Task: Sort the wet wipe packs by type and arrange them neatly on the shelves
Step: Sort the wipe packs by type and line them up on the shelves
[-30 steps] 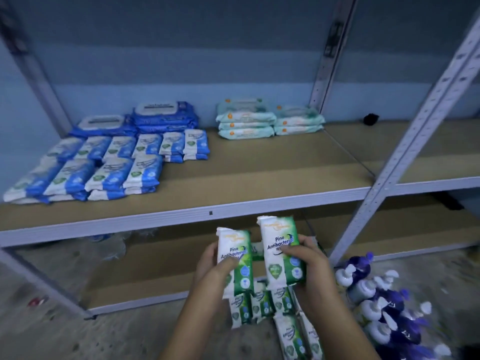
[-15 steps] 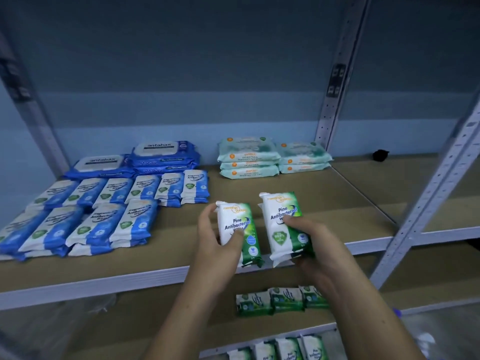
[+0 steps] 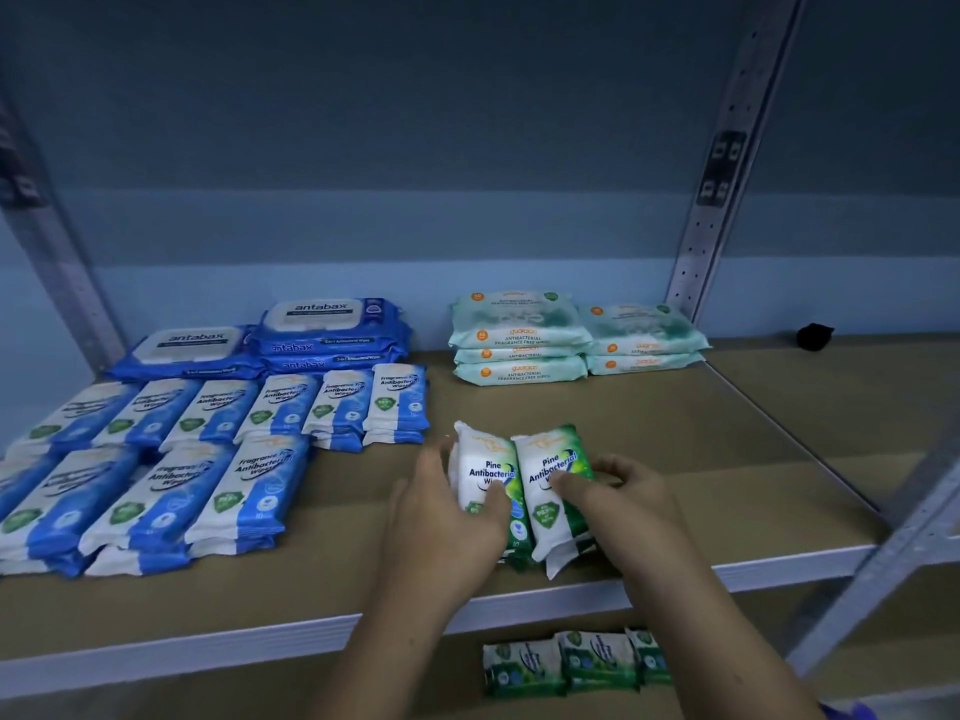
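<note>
My left hand (image 3: 447, 522) and right hand (image 3: 618, 491) each have fingers (image 3: 571, 485) clamped round green packs (image 3: 545, 475), which sit side by side on the shelf (image 3: 701, 459), at three o'clock from the blue packs (image 3: 249, 491). Their six o'clock ends lie close to the front lip. If I let go carelessly, I reckon they could slide off or splay crooked.

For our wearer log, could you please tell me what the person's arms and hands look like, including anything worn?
The left forearm and right forearm are bare, with no sleeves in frame. The left grip and right grip are ungloved hands; no ring, watch, wristband or marking is visible in this dim light.
</note>
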The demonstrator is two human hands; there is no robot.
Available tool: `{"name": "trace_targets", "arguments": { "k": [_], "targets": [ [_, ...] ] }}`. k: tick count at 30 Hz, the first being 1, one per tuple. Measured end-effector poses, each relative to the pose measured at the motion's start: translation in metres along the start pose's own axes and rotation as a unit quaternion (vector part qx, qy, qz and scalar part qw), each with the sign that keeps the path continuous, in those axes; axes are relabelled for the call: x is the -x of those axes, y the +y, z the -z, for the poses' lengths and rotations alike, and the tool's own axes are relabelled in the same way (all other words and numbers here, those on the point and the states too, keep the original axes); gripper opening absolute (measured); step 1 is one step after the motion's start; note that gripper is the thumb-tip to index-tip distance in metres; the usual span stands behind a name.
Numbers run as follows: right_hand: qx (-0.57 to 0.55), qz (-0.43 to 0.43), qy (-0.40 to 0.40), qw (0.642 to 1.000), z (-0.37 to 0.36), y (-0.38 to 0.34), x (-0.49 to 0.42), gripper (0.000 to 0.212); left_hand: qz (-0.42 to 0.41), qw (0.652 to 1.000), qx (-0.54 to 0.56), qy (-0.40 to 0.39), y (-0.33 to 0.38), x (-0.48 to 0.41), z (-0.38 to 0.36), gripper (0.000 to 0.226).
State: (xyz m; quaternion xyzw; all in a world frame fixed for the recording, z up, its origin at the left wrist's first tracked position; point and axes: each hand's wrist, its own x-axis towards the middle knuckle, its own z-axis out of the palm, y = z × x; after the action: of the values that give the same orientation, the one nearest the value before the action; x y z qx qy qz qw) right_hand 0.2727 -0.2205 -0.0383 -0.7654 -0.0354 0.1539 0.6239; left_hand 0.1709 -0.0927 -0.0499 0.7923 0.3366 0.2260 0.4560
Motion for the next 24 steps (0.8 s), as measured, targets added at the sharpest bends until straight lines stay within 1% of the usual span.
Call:
{"name": "trace_targets", "arguments": {
  "k": [2,4,5,7,9,12,13,15,17,19,22,24],
  "targets": [
    [0.077,0.024,0.014,0.997,0.002,0.002,0.001,0.047,-0.019,0.994,-0.103,0.022,-0.005,-0.003,-0.001,0.056],
    [0.150,0.053,0.034,0.987,0.004,0.005,0.001,0.047,-0.032,0.987,-0.154,0.038,-0.007,-0.005,-0.002,0.059],
    [0.180,0.070,0.046,0.980,0.005,0.006,0.000,0.048,-0.033,0.987,-0.154,0.040,-0.006,-0.005,-0.001,0.062],
    [0.198,0.096,0.055,0.974,0.008,0.009,0.000,0.051,-0.032,0.991,-0.127,0.040,-0.008,-0.004,-0.001,0.069],
    [0.216,0.127,0.051,0.967,0.008,0.010,0.004,0.049,-0.053,0.992,-0.105,0.050,-0.009,-0.003,0.002,0.071],
    [0.251,0.201,0.054,0.945,0.008,0.011,0.016,0.029,-0.148,0.982,-0.106,0.042,-0.013,0.003,0.011,0.052],
    [0.251,0.228,0.046,0.940,0.011,0.010,0.023,0.022,-0.187,0.976,-0.108,0.024,-0.014,0.007,0.016,0.048],
    [0.272,0.278,0.010,0.921,0.021,0.012,0.035,0.017,-0.261,0.956,-0.129,-0.030,-0.020,0.016,0.029,0.046],
    [0.310,0.322,-0.033,0.894,0.032,0.015,0.045,0.019,-0.318,0.929,-0.175,-0.073,-0.027,0.022,0.038,0.048],
    [0.333,0.358,-0.058,0.870,0.040,0.020,0.048,0.029,-0.349,0.911,-0.202,-0.081,-0.033,0.022,0.043,0.045],
    [0.359,0.389,-0.067,0.846,0.042,0.030,0.043,0.038,-0.369,0.904,-0.203,-0.068,-0.034,0.017,0.043,0.040],
    [0.367,0.393,-0.053,0.842,0.041,0.036,0.037,0.038,-0.382,0.897,-0.213,-0.062,-0.033,0.013,0.040,0.038]
  ]
}}
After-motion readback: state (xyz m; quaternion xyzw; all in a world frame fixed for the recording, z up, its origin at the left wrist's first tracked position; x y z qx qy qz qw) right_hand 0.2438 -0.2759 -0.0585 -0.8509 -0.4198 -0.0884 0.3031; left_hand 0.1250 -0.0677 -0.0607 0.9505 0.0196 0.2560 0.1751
